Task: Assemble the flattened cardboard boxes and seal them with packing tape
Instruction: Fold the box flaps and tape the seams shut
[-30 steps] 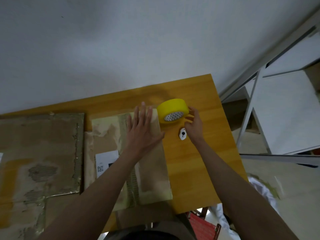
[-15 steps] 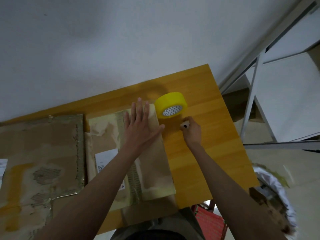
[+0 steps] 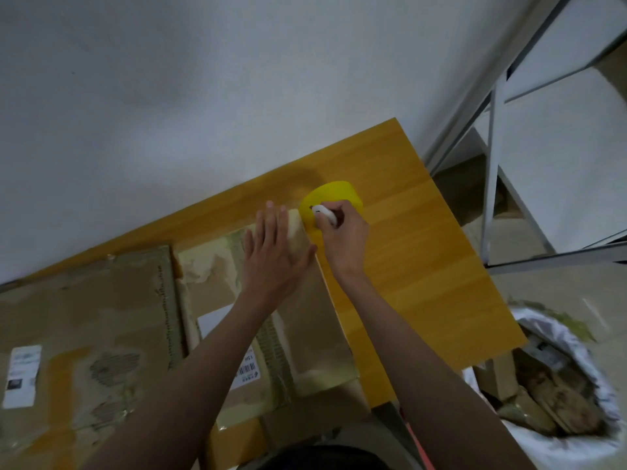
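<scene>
Tape roll [image 3: 334, 198] now behind right hand [image 3: 342, 237] (gripping white cutter [image 3: 325, 214]), lifted from table.

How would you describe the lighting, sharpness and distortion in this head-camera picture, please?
Head view: dim, flat light with a bluish wall; a soft shadow lies on the table behind the yellow tape roll; the wide lens bends the shelving at right; the box label is too soft to read; the waste bag is smeared.

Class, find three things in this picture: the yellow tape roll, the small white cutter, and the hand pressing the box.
yellow tape roll [image 3: 342, 191], head view, outer band.
white cutter [image 3: 325, 213], head view, body.
left hand [image 3: 276, 252], head view, back.
</scene>
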